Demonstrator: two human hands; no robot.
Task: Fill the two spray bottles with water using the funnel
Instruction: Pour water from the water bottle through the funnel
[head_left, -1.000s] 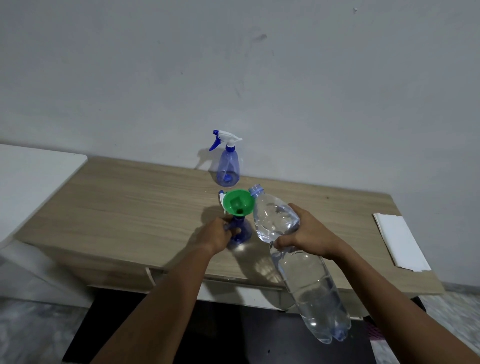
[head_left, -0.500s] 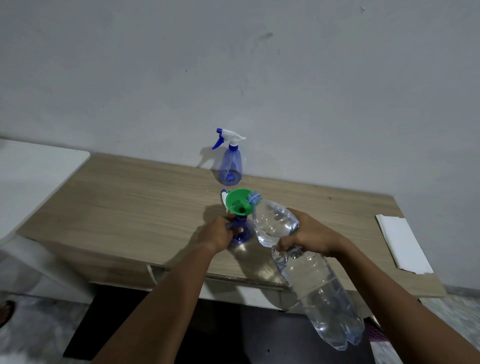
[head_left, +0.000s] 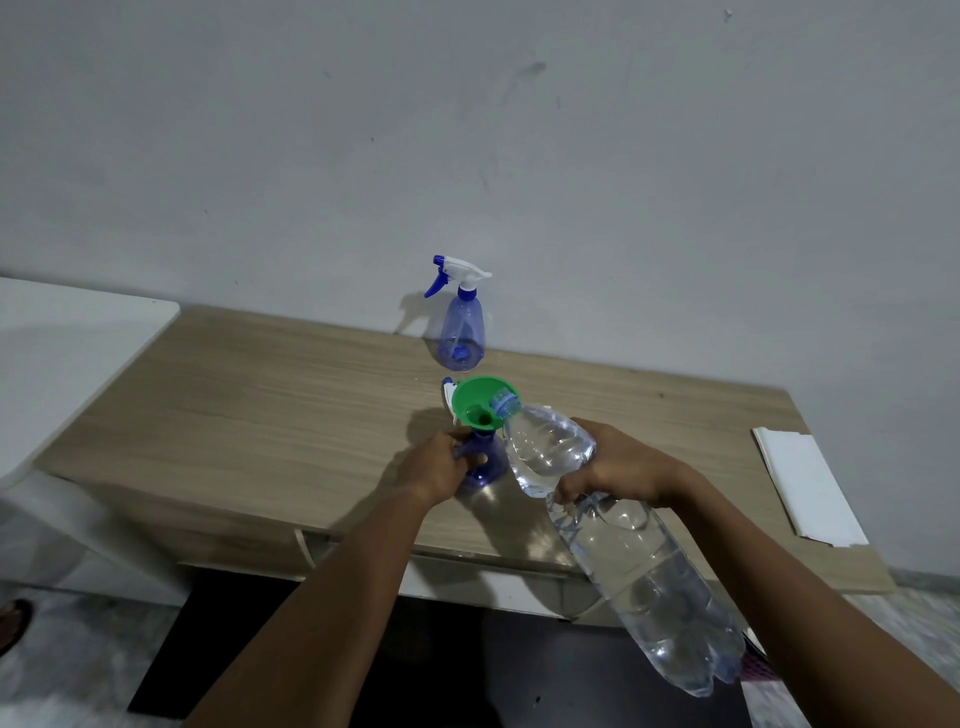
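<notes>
A green funnel (head_left: 478, 405) sits in the neck of a blue spray bottle (head_left: 485, 465) near the table's front. My left hand (head_left: 441, 467) grips that bottle's neck. My right hand (head_left: 618, 467) grips a large clear water bottle (head_left: 623, 540), tilted with its open mouth over the funnel's rim and its base low toward me. A second blue spray bottle (head_left: 462, 327) with a white and blue trigger head stands upright by the wall. A loose white trigger head (head_left: 448, 397) lies partly hidden behind the funnel.
The wooden table (head_left: 285, 405) stands against a grey wall. A white flat sheet (head_left: 810, 488) lies at its right end. A white surface (head_left: 67, 343) adjoins on the left. Dark floor shows below the table's front edge.
My right hand has tipped the water bottle further, bringing its mouth from beside the funnel to over the rim. My left hand stays on the spray bottle.
</notes>
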